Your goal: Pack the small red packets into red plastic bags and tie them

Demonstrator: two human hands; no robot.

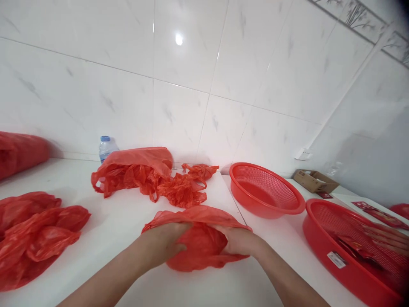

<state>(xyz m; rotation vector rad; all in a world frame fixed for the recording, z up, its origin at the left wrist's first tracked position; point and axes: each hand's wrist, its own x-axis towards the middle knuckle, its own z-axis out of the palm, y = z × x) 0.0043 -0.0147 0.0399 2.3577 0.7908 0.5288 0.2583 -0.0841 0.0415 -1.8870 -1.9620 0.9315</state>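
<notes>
A thin red plastic bag (pixel 204 245) lies spread on the white table in front of me, its mouth held wide. My left hand (pixel 168 243) grips it from the left, thumb showing and the fingers partly hidden in the film. On the opposite side my right hand (pixel 238 241) has hold of the bag, with some fingers inside its mouth. Just beyond it are crumpled red bags (pixel 183 189), some spilling out of a larger red bag (pixel 140 157).
More red bags (pixel 38 234) lie at left, near a big red bundle (pixel 22 153). A water bottle (pixel 107 148) stands by the wall. At right are a red basket (pixel 265 187), another red basket (pixel 322 243) with a blurred hand (pixel 388 238) and packets, and a cardboard box (pixel 315 181).
</notes>
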